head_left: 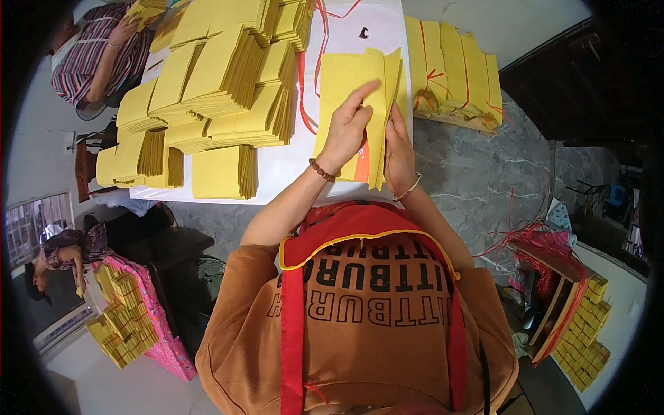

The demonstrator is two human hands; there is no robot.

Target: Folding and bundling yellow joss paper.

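A stack of folded yellow paper [344,72] stands near the right edge of the white-covered table, its right-hand sheets raised. My left hand [346,128], with a brown bead bracelet at the wrist, lies over its face. The index finger is stretched out across the paper and the other fingers are partly bent. My right hand [399,153], wearing a bangle, grips the stack along its right side, its fingertips partly behind the sheets. An orange-red strip [362,162] shows on the paper below my left hand.
Piles of folded yellow paper [221,72] cover the table's left side. Red ribbon [302,90] lies beside the stack. Tied yellow bundles [453,69] stand right of the table [277,181]. A person in stripes [104,52] handles paper at far left; another [66,256] is by a pink-covered table.
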